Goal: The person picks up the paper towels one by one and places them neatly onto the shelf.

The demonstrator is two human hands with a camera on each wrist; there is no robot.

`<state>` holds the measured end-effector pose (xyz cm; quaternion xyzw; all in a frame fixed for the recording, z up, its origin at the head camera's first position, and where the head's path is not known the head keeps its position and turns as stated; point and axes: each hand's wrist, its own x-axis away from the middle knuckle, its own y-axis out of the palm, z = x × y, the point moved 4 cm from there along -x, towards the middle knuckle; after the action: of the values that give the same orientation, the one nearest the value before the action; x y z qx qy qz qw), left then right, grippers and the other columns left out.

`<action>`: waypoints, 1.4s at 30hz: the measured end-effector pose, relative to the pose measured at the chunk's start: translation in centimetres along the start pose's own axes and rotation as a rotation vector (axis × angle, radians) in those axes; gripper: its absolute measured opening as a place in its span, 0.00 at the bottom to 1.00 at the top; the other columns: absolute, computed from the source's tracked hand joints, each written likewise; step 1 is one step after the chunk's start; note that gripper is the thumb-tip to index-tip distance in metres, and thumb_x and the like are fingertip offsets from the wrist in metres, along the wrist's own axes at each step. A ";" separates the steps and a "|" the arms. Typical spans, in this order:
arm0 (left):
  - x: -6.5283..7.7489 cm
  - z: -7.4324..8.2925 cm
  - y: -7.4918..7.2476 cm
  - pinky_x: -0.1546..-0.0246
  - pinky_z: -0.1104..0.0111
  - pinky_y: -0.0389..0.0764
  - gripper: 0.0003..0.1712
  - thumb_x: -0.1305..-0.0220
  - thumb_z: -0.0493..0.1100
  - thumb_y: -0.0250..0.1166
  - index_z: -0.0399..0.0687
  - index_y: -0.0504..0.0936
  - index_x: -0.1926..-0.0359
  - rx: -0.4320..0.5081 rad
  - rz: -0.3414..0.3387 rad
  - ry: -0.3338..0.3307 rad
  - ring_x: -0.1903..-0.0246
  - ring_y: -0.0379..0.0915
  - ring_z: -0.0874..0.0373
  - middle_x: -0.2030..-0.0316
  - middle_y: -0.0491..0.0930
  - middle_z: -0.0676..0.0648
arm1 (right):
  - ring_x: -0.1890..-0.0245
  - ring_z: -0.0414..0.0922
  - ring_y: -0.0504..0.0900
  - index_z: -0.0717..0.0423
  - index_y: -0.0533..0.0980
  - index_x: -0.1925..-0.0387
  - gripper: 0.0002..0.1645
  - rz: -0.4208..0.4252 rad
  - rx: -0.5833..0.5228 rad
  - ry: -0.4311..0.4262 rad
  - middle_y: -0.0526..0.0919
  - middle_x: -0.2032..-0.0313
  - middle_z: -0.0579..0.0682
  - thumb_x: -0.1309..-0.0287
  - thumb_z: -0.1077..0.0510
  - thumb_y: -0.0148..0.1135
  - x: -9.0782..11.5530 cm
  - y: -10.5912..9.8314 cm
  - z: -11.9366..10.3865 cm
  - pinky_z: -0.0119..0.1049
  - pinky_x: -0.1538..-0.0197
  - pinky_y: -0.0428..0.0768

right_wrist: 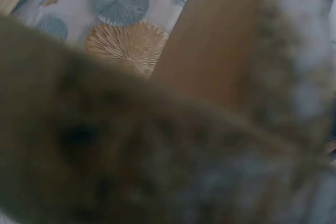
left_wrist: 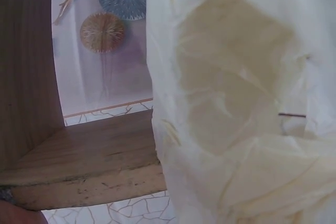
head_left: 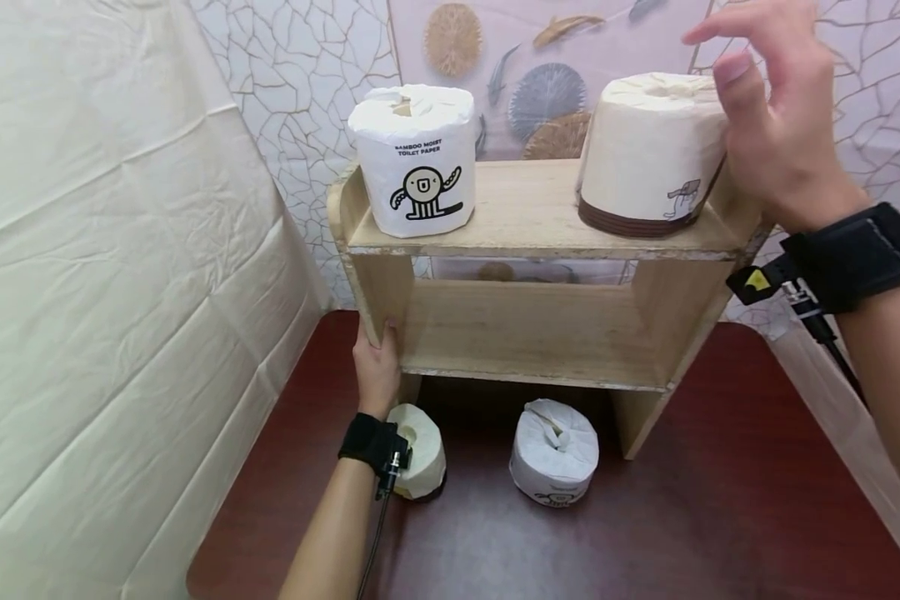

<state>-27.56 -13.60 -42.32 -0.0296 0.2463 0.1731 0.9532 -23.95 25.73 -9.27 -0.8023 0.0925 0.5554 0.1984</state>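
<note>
On the table [head_left: 690, 533], toward its far edge, stands a wooden shelf [head_left: 525, 329]. Its top carries a brown-banded roll [head_left: 645, 158] near the right end and a lettered roll [head_left: 420, 175] near the left; a cream roll [head_left: 426, 450] and a white roll [head_left: 555, 454] sit below. The left hand [head_left: 377, 362] grips the shelf's left edge; the right hand [head_left: 783, 125], thumb and forefinger wide apart, is beside the brown-banded roll.
</note>
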 end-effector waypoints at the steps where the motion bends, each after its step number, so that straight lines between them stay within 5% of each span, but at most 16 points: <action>1: 0.0 0.0 0.0 0.43 0.46 0.80 0.29 0.19 0.44 0.60 0.51 0.69 0.23 0.005 0.000 -0.003 0.40 0.79 0.46 0.35 0.79 0.38 | 0.37 0.39 0.70 0.59 0.87 0.50 0.51 0.000 -0.017 0.015 0.79 0.48 0.30 0.45 0.17 0.62 0.0 -0.2 0.3 0.41 0.25 0.54; 4: 0.1 0.1 0.2 0.42 0.47 0.79 0.28 0.20 0.43 0.60 0.50 0.69 0.23 0.012 -0.001 -0.015 0.39 0.78 0.47 0.35 0.79 0.39 | 0.35 0.40 0.67 0.51 0.87 0.47 0.46 -0.025 -0.029 0.040 0.77 0.46 0.32 0.45 0.17 0.64 0.2 -0.6 0.9 0.41 0.25 0.51; 12: 0.1 0.2 -0.1 0.40 0.53 0.76 0.26 0.21 0.44 0.61 0.49 0.74 0.26 -0.001 0.024 -0.017 0.40 0.77 0.51 0.37 0.81 0.40 | 0.37 0.31 0.54 0.61 0.81 0.38 0.42 -0.253 0.204 0.091 0.66 0.45 0.23 0.47 0.38 0.78 0.4 0.2 1.0 0.36 0.31 0.49; 22: 0.2 1.0 0.0 0.37 0.50 0.73 0.27 0.20 0.39 0.58 0.43 0.70 0.24 -0.022 0.026 -0.007 0.36 0.74 0.47 0.34 0.77 0.35 | 0.45 0.27 0.54 0.63 0.85 0.50 0.33 -0.288 0.333 0.085 0.68 0.60 0.24 0.56 0.52 0.88 0.5 0.6 1.1 0.36 0.37 0.51; 29: 0.1 0.6 -0.1 0.39 0.48 0.76 0.29 0.19 0.49 0.59 0.56 0.68 0.22 -0.042 -0.006 0.010 0.35 0.75 0.50 0.32 0.76 0.43 | 0.47 0.27 0.56 0.68 0.82 0.52 0.32 -0.291 0.354 0.145 0.71 0.60 0.25 0.55 0.55 0.87 0.7 0.6 1.3 0.34 0.37 0.52; 42: 0.2 0.7 -0.2 0.40 0.46 0.77 0.29 0.19 0.48 0.59 0.55 0.68 0.22 -0.018 -0.005 -0.005 0.37 0.77 0.47 0.32 0.77 0.42 | 0.49 0.31 0.62 0.58 0.80 0.57 0.25 -0.281 0.309 0.299 0.72 0.58 0.30 0.50 0.52 0.84 1.0 0.1 1.4 0.32 0.43 0.60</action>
<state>-27.01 -13.58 -41.86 -0.0383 0.2424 0.1730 0.9539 -24.84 26.28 -10.71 -0.8406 0.0924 0.3769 0.3779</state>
